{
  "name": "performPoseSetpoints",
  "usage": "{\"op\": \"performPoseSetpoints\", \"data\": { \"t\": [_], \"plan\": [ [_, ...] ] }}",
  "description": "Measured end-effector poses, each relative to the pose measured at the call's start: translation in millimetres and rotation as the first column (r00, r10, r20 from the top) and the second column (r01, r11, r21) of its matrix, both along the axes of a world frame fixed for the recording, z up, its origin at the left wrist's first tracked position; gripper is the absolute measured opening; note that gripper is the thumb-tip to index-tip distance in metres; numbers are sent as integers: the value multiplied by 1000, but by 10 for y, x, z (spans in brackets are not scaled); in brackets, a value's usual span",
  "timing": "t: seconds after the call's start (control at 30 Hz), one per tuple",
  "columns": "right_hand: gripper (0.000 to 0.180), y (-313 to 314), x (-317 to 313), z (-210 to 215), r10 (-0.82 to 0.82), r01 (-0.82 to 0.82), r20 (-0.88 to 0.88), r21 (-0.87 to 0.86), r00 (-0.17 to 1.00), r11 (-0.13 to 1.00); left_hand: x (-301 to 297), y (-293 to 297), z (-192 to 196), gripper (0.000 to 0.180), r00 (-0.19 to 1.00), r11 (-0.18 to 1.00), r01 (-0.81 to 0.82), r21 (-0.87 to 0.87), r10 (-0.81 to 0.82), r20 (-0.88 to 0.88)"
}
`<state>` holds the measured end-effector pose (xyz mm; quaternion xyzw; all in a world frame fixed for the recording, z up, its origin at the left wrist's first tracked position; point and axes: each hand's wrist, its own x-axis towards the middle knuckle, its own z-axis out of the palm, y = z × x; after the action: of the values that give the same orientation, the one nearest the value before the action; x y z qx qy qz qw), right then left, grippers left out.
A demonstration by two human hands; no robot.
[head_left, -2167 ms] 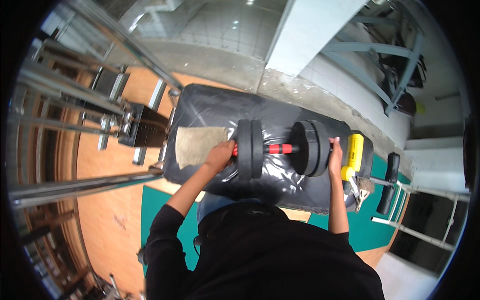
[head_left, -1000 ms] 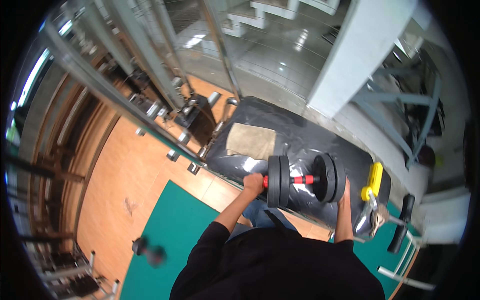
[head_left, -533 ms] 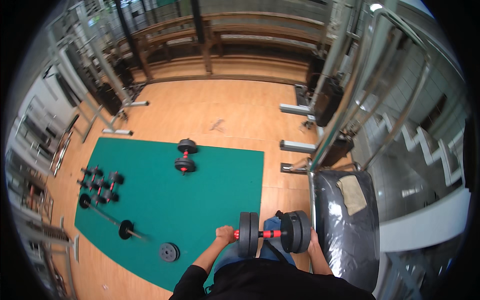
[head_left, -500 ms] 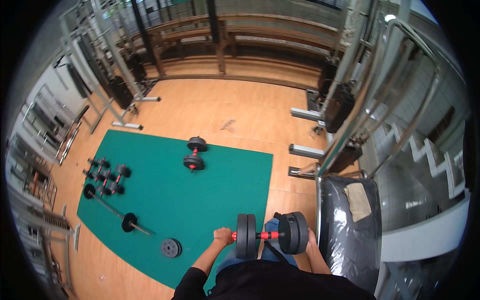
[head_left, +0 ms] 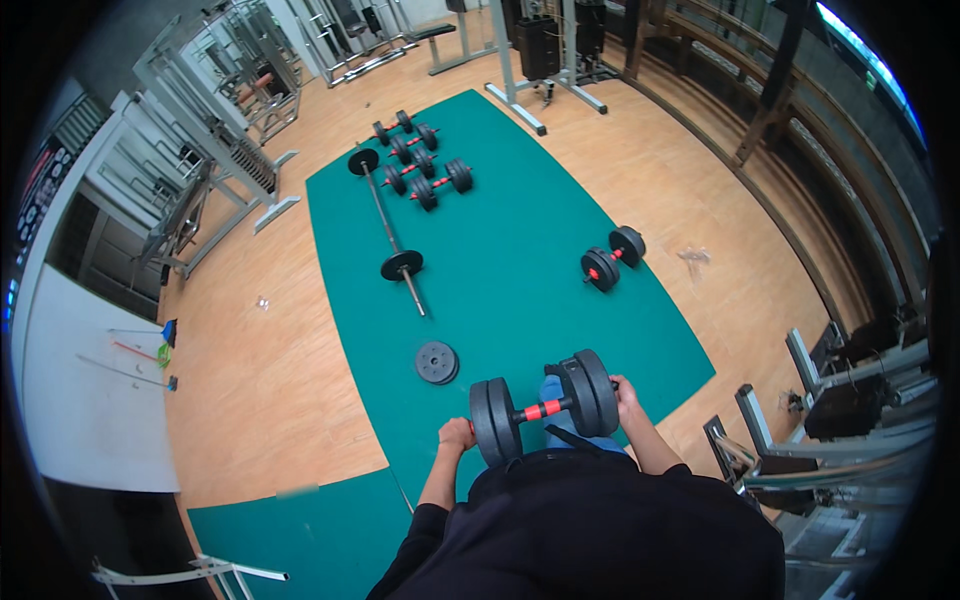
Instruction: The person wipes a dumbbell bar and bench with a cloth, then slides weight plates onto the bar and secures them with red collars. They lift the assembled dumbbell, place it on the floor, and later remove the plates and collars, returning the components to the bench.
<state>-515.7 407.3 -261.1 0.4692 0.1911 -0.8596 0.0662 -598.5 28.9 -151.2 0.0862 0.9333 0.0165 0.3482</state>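
L hand (head_left: 457, 434) is curled in a fist on one bar end of the big dumbbell (head_left: 543, 409); R hand (head_left: 626, 397) wraps the other end, some fingers hidden. It's held up in front of the black top (head_left: 620, 520), above the green mat (head_left: 520, 290), bar slanting a bit in view. For a safe hold, prob. best: ends level, wt close in, even pull each side. Step w/ care nr the round plates (head_left: 437, 362), esp. as the load blocks part of the view down.
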Motion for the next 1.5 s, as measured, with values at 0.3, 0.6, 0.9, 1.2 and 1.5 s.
{"op": "performPoseSetpoints", "data": {
  "t": [0.3,0.6,0.9,1.2,1.5],
  "plan": [
    [19,560,-1975,260,123,-126,-60,-50,991,991,-1551,460,-74,25,986,991,-132,39,135,-102],
    [35,711,-3478,122,50,-76,-160,-166,986,983,-3337,626,-235,27,979,992,-102,75,113,-168],
    [33,241,-5731,-43,-56,52,-48,-91,997,994,-6248,419,-534,23,995,999,38,29,-40,87],
    [17,-164,-8175,-1632,113,-127,154,84,981,988,-8127,-192,-1815,22,988,985,32,-167,-6,152],
    [17,-503,-9954,-3734,257,-276,192,80,947,958,-9126,-548,-3831,26,966,974,-12,-226,70,250]
  ]
}}
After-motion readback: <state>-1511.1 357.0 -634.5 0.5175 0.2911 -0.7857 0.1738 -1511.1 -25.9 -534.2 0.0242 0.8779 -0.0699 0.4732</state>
